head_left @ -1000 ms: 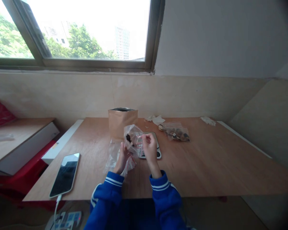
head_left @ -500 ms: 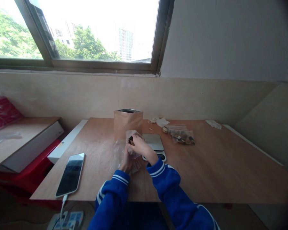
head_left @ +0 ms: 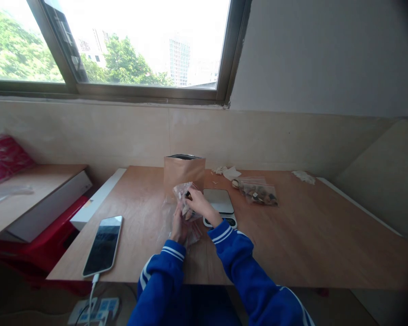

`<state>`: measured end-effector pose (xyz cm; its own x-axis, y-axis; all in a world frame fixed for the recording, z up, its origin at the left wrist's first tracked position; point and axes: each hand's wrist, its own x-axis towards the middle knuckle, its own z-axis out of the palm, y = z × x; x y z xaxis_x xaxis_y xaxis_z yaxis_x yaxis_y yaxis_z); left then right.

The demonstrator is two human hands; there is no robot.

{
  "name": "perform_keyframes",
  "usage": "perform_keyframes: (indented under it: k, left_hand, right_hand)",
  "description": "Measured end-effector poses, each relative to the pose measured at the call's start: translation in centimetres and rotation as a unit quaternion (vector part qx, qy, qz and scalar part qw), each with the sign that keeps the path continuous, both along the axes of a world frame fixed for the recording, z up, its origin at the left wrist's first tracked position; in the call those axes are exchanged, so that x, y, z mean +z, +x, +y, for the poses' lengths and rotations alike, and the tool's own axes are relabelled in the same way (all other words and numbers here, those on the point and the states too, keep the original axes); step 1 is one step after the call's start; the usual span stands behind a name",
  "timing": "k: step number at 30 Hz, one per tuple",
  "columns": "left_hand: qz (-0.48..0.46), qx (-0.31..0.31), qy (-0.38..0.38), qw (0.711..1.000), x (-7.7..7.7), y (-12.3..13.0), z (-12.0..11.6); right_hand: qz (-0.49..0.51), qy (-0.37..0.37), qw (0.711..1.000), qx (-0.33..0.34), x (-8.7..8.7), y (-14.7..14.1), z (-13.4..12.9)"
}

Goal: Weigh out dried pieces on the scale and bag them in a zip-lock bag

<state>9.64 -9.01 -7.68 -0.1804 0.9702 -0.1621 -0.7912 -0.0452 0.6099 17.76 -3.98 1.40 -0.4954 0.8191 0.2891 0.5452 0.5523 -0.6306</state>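
Observation:
In the middle of the table, my left hand [head_left: 179,226] is closed around a clear plastic zip bag [head_left: 182,190], which stands tilted with small brown and pale pieces inside. My right hand [head_left: 200,202] is at the upper part of this bag, fingers pinched on a small dark piece [head_left: 188,194] whose kind I cannot make out. Other clear bags [head_left: 194,234] lie flat under and beside my left hand. Just behind the hands an upright brown kraft pouch [head_left: 184,168] has its top open. To the right, partly behind my right wrist, sits a white kitchen scale [head_left: 219,201].
Filled clear zip bags [head_left: 260,194] lie right of the scale. Crumpled white tissue [head_left: 230,172] is at the back, with another scrap [head_left: 303,177] farther right. A phone [head_left: 104,246] on a charging cable lies at the left edge, above a power strip [head_left: 100,310].
My right hand has shifted slightly right, and the plastic bag's top now tips more to the left. The whole view has moved a little; the pouch and scale stay put.

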Motion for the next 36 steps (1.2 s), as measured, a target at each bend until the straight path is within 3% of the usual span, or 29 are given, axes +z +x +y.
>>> perform_keyframes:
  k: [4,7,11,15,17,19,23,27,32,36]
  left_hand:
    - [-0.005,0.014,-0.004,1.000,0.6,-0.4,-0.1]
    - [-0.036,0.012,0.000,0.999,0.5,-0.5,-0.1]
    - [-0.068,0.008,-0.006,0.998,-0.2,-0.7,0.0]
    - [-0.077,0.016,-0.010,0.997,-0.5,-0.8,0.0]
    - [-0.079,0.021,-0.015,0.997,-0.5,-0.8,0.0]
    - [-0.084,0.022,-0.011,0.996,-0.4,-0.9,0.0]
    - [-0.080,0.027,-0.015,0.996,-0.4,-0.9,0.0]
    - [-0.070,0.033,-0.022,0.997,-0.3,-0.9,0.0]
    - [-0.075,0.034,-0.014,0.996,0.0,-0.9,-0.4]
    - [-0.093,0.041,-0.015,0.995,0.3,-1.0,-0.8]
  right_hand:
    - [0.094,-0.065,0.993,-0.002,0.5,0.3,-0.3]
    - [0.137,-0.072,0.988,-0.013,1.8,1.1,-0.4]
    - [0.190,0.017,0.981,-0.017,5.8,1.7,1.0]
    - [0.202,0.129,0.969,-0.060,10.3,0.5,5.1]
    - [0.161,0.172,0.971,-0.049,11.5,-0.7,7.5]
    - [0.102,0.193,0.975,-0.031,11.5,-1.9,9.4]
    - [0.016,0.210,0.977,-0.033,9.5,-3.2,10.9]
    - [0.002,0.237,0.971,-0.042,8.1,-2.8,10.6]
    - [-0.082,0.264,0.961,0.009,7.8,-1.7,9.3]
    - [-0.087,0.259,0.961,0.033,7.4,-1.0,8.5]
